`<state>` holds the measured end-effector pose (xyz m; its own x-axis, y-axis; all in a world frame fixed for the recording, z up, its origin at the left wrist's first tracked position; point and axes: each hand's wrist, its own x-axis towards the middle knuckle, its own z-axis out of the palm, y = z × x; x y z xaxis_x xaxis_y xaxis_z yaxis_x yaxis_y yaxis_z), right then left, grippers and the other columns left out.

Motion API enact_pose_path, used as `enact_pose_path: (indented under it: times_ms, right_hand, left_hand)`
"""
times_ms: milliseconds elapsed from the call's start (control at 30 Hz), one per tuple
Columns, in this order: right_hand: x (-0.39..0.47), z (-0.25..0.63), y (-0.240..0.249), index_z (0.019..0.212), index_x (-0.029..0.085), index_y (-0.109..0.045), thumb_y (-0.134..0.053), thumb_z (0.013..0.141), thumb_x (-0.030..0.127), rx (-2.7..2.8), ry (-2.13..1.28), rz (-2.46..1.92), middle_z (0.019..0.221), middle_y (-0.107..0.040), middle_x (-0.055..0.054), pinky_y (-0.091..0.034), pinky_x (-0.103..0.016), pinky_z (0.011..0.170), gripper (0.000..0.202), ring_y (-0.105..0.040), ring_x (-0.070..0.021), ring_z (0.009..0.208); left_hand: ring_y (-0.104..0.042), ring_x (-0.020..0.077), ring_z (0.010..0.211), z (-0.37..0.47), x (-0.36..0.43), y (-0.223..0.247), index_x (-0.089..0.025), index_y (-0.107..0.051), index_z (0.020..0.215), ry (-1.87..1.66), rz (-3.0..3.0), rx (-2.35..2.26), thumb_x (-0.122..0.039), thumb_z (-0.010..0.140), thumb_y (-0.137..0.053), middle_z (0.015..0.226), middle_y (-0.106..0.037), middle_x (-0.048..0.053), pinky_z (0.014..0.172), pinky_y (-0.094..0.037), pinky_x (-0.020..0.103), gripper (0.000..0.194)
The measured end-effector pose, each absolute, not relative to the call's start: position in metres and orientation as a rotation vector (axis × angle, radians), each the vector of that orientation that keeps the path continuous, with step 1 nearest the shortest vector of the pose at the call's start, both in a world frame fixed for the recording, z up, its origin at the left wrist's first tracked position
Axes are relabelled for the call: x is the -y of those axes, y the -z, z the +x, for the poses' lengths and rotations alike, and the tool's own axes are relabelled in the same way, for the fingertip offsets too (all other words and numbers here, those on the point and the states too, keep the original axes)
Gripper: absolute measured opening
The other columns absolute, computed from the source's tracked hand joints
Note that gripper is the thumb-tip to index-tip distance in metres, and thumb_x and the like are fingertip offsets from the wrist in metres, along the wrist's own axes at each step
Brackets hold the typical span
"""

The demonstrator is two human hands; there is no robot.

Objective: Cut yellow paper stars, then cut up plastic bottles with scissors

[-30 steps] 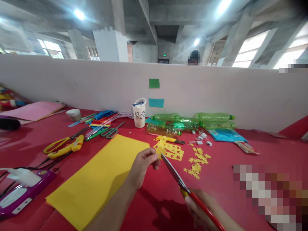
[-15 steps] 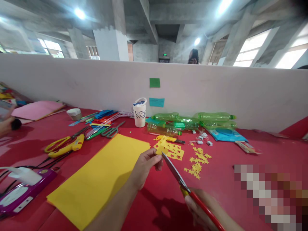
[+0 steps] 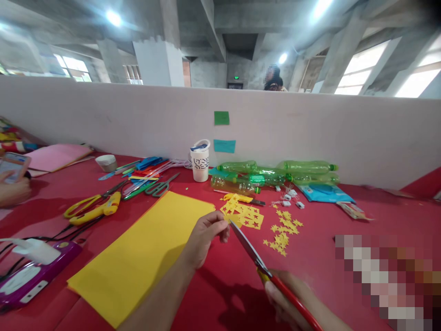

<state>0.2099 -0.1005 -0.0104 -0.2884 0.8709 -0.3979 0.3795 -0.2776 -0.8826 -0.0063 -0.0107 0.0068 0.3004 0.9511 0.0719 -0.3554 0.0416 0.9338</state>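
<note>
My left hand [image 3: 208, 236] pinches a small piece of yellow paper [image 3: 235, 220] between thumb and fingers. In my right hand [image 3: 287, 294] are scissors [image 3: 250, 248] with red and yellow handles, their blades nearly together and the tips at the paper's edge. Behind the piece lie yellow sheets with star-shaped holes [image 3: 253, 217]. Several cut-out yellow stars [image 3: 280, 241] are scattered to the right of the blades. A stack of large yellow paper [image 3: 148, 253] lies under and left of my left forearm.
Green plastic bottles [image 3: 306, 168] lie along the white partition, near a white cup [image 3: 200, 163]. A yellow-handled knife [image 3: 241, 198], grey scissors [image 3: 160, 187], a yellow glue gun [image 3: 99, 211] and a purple power strip [image 3: 37, 271] are on the red table. Another person's hand [image 3: 14, 191] holds a phone at far left.
The yellow piece in my left hand now shows less of its face, and the scissor tips have shifted slightly left. At far left, the other person's phone has come into view.
</note>
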Motion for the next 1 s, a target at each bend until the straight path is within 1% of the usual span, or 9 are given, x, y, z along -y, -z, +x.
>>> enact_pose_path:
  times_ms: [167, 267, 367, 433, 533, 633, 800, 1000]
  right_hand:
    - [0.100, 0.210, 0.007, 0.088, 0.017, -0.054, -0.044, 0.075, 0.071, 1.563, -1.586, -1.576, 0.064, -0.054, 0.001, -0.037, -0.019, 0.045, 0.057, -0.049, -0.0105, 0.052]
    - [0.103, 0.211, 0.006, 0.086, 0.016, -0.055, -0.046, 0.073, 0.072, 1.571, -1.564, -1.594, 0.062, -0.053, 0.001, -0.039, -0.021, 0.049, 0.058, -0.049, -0.0116, 0.053]
    - [0.106, 0.214, 0.006, 0.089, 0.016, -0.057, -0.046, 0.073, 0.072, 1.537, -1.532, -1.658, 0.067, -0.056, -0.001, -0.042, -0.024, 0.055, 0.058, -0.054, -0.0151, 0.061]
    - [0.107, 0.214, 0.007, 0.091, 0.017, -0.057, -0.045, 0.074, 0.071, 1.533, -1.526, -1.677, 0.069, -0.057, -0.002, -0.042, -0.025, 0.056, 0.058, -0.055, -0.0163, 0.063]
    - [0.105, 0.213, 0.006, 0.083, 0.017, -0.056, -0.045, 0.075, 0.071, 1.558, -1.537, -1.684, 0.065, -0.055, -0.001, -0.040, -0.024, 0.052, 0.055, -0.052, -0.0148, 0.059]
    - [0.102, 0.211, 0.000, 0.073, 0.017, -0.051, -0.046, 0.075, 0.070, 1.599, -1.554, -1.659, 0.058, -0.049, 0.002, -0.036, -0.021, 0.048, 0.053, -0.047, -0.0114, 0.052]
    - [0.099, 0.210, 0.000, 0.073, 0.018, -0.045, -0.044, 0.081, 0.065, 1.674, -1.579, -1.518, 0.057, -0.043, 0.005, -0.032, -0.018, 0.046, 0.047, -0.043, -0.0080, 0.049]
    - [0.099, 0.209, 0.004, 0.068, 0.019, -0.039, -0.040, 0.082, 0.066, 1.722, -1.543, -1.537, 0.053, -0.037, 0.007, -0.026, -0.017, 0.040, 0.049, -0.037, -0.0062, 0.044]
  left_hand:
    - [-0.048, 0.0084, 0.054, -0.007, 0.010, -0.007, -0.015, -0.053, 0.064, -1.120, 1.104, -0.709, -0.020, 0.078, -0.055, 0.056, -0.054, -0.002, 0.055, -0.038, 0.021, 0.015]
    - [-0.048, 0.0085, 0.053, -0.009, 0.010, -0.007, -0.015, -0.053, 0.064, -1.116, 1.108, -0.711, -0.020, 0.078, -0.056, 0.056, -0.055, -0.002, 0.054, -0.039, 0.022, 0.015]
    - [-0.049, 0.0084, 0.052, -0.010, 0.009, -0.006, -0.015, -0.053, 0.063, -1.108, 1.101, -0.717, -0.019, 0.077, -0.056, 0.056, -0.056, -0.002, 0.053, -0.039, 0.021, 0.014]
    - [-0.049, 0.0083, 0.052, -0.011, 0.008, -0.006, -0.015, -0.053, 0.063, -1.101, 1.095, -0.723, -0.019, 0.076, -0.057, 0.055, -0.056, -0.002, 0.052, -0.038, 0.021, 0.015]
    - [-0.049, 0.0081, 0.051, -0.012, 0.006, -0.006, -0.015, -0.053, 0.062, -1.097, 1.092, -0.722, -0.019, 0.075, -0.058, 0.054, -0.056, -0.002, 0.051, -0.038, 0.021, 0.015]
    - [-0.048, 0.0079, 0.050, -0.013, 0.005, -0.005, -0.014, -0.053, 0.062, -1.097, 1.094, -0.707, -0.018, 0.075, -0.058, 0.054, -0.055, -0.002, 0.050, -0.038, 0.020, 0.014]
    - [-0.047, 0.0076, 0.050, -0.014, 0.005, -0.004, -0.014, -0.052, 0.062, -1.096, 1.093, -0.705, -0.017, 0.075, -0.058, 0.054, -0.054, -0.002, 0.049, -0.038, 0.020, 0.014]
    - [-0.047, 0.0073, 0.049, -0.014, 0.005, -0.005, -0.015, -0.052, 0.062, -1.096, 1.087, -0.708, -0.018, 0.074, -0.058, 0.053, -0.054, -0.003, 0.048, -0.037, 0.020, 0.014]
